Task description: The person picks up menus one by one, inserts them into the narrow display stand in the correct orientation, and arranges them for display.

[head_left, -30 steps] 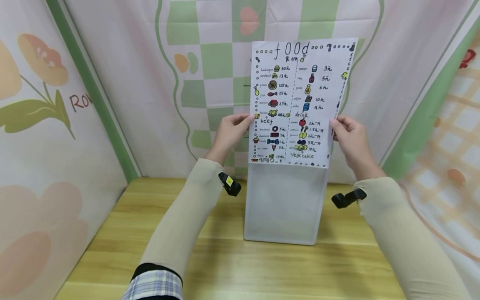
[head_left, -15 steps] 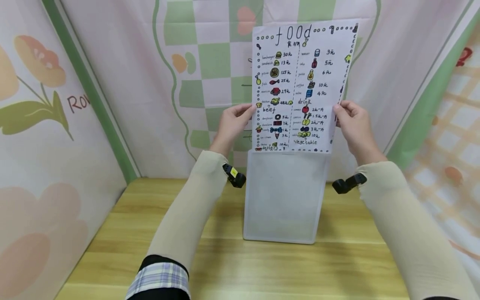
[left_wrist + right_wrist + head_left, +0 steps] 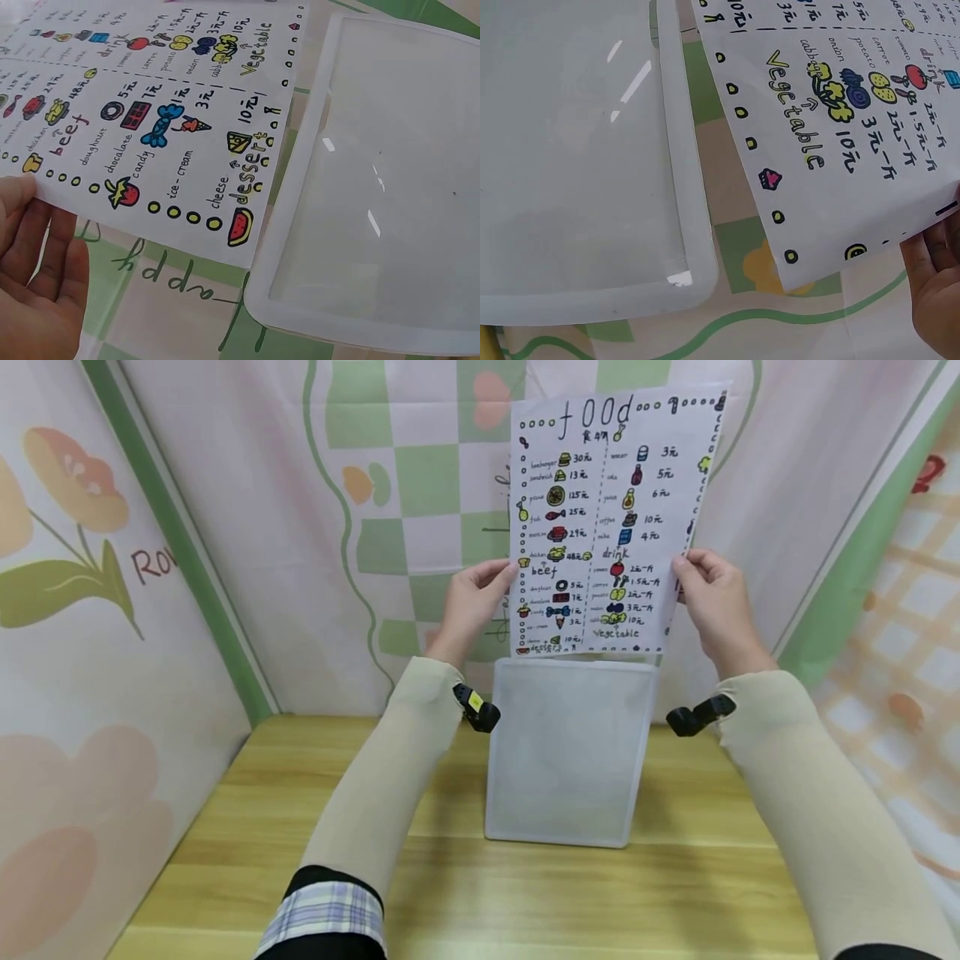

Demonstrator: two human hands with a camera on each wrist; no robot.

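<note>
I am holding the paper sheet (image 3: 611, 518) upright, long axis vertical, with my left hand (image 3: 471, 602) pinching its left edge and my right hand (image 3: 714, 597) its right edge, just above the white tray (image 3: 566, 752) leaning on the surface (image 3: 465, 885).

A white sheet (image 3: 611, 518), hand-lettered in black and dotted with small red, yellow, blue and green drawings, is seen at the upper centre of the head view. Below it, a frosted, translucent white sleeve (image 3: 566, 752) is shown against a light wooden table (image 3: 225, 860) with pale grain stripes. The backdrop (image 3: 420, 485) behind is patterned in green and white checks with orange blobs and green curving lines. Beige sleeves (image 3: 375, 802) are worn, with a plaid cuff at the lower left.
</note>
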